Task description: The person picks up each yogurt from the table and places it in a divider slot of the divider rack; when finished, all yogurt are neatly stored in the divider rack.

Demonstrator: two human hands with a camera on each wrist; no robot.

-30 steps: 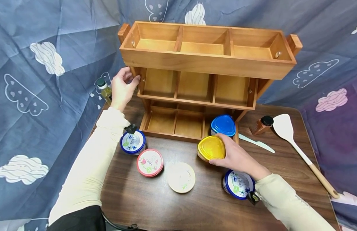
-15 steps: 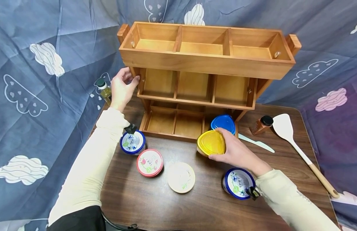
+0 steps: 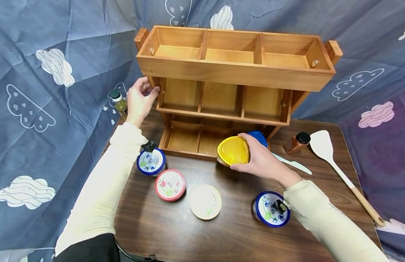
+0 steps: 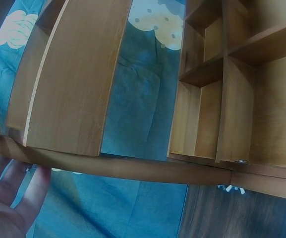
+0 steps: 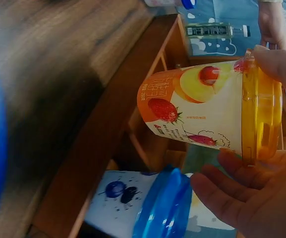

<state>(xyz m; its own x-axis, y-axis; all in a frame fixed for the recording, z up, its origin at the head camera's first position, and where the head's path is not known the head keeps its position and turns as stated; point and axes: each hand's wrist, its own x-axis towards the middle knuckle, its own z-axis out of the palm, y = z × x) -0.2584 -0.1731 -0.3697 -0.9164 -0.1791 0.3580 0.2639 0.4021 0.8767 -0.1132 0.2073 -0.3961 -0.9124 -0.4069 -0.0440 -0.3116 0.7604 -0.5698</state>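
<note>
My right hand [image 3: 263,160] holds a yogurt cup [image 3: 233,151] by its yellow lid, above the front edge of the wooden rack's bottom tier. Fruit pictures show on the cup's side in the right wrist view, where it lies sideways in the frame. A second yogurt cup with a blue lid [image 5: 165,206] stands in the right bottom compartment, partly hidden by my right hand in the head view. My left hand [image 3: 139,100] grips the left side post [image 4: 133,168] of the wooden rack [image 3: 235,74], thumb on one side and fingers on the other.
On the table in front stand tubs with blue [image 3: 151,161], red [image 3: 170,185], cream [image 3: 205,202] and blue [image 3: 271,209] lids. To the right lie a pale knife [image 3: 295,165], a spice jar [image 3: 297,142] and a white spatula [image 3: 321,145]. A green-capped bottle [image 3: 118,102] is at left.
My right hand has carried the yellow-lidded yogurt cup left and toward the rack, so that it overlaps the bottom tier's front edge. My left hand keeps its place on the post.
</note>
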